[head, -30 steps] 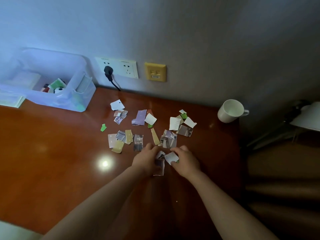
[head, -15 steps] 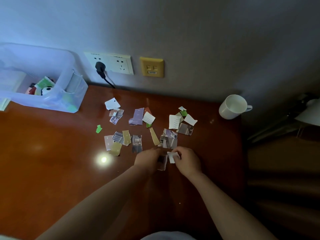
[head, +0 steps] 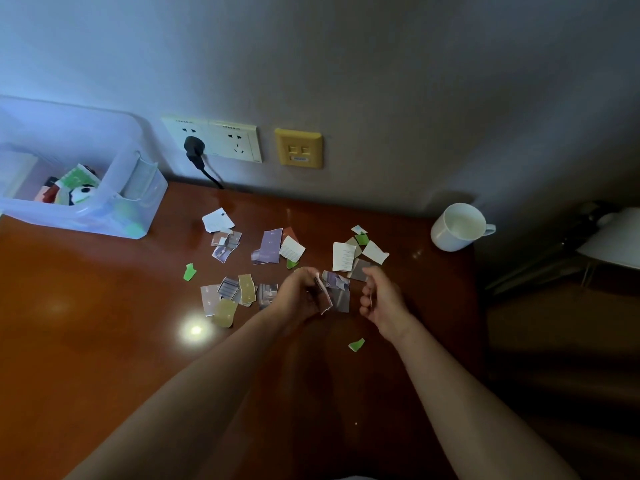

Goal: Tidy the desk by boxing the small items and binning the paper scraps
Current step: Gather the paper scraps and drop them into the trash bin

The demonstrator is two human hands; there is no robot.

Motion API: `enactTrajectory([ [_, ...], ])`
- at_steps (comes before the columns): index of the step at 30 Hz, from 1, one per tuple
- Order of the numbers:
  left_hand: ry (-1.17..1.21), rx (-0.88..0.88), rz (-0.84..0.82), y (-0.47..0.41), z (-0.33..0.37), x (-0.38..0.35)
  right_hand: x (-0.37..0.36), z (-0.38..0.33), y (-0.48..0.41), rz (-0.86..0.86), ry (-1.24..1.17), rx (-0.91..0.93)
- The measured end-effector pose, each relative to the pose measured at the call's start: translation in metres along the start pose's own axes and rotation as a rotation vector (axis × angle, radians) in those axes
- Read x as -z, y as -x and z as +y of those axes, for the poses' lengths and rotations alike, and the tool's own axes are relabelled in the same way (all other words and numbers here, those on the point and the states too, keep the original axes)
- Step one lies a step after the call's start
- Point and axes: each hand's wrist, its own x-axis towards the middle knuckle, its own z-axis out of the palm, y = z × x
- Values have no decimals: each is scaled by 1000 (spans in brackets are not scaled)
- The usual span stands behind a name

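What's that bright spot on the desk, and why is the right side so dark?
Head view: the bright spot is glare, some light mirrored in the glossy desk. Head view again: the left is bluish-lit, while past the mug everything sinks into shadow.

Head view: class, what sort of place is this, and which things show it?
Probably a home or hotel-room desk set against a wall: the polished wooden desktop, wall sockets just above it with one plug in, and a white mug.
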Motion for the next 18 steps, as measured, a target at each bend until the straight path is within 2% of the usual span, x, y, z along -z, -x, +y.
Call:
enactTrajectory([
  [1, -36, 13, 3, -4, 1, -1, -1, -2, -3, 10, 67, 40],
  [3, -281, -2, 25, -18, 2, -1, -2, -6, -12, 54, 205, 150],
  [5, -681, -112, 92, -32, 1, 0, -3, -10, -22, 108, 363, 272],
  [7, -1126, -243, 134, -43, -2, 1, 0, -13, -30, 161, 657, 401],
  [10, -1580, -354, 117, -47, -1, -2, 8, -11, -43, 191, 1066, 490],
  [13, -1801, -371, 109, -55, -4, -2, 8, -9, -50, 155, 1199, 496],
  [18, -1898, -401, 106, -57, -5, -4, 1, -12, -55, 198, 1276, 499],
])
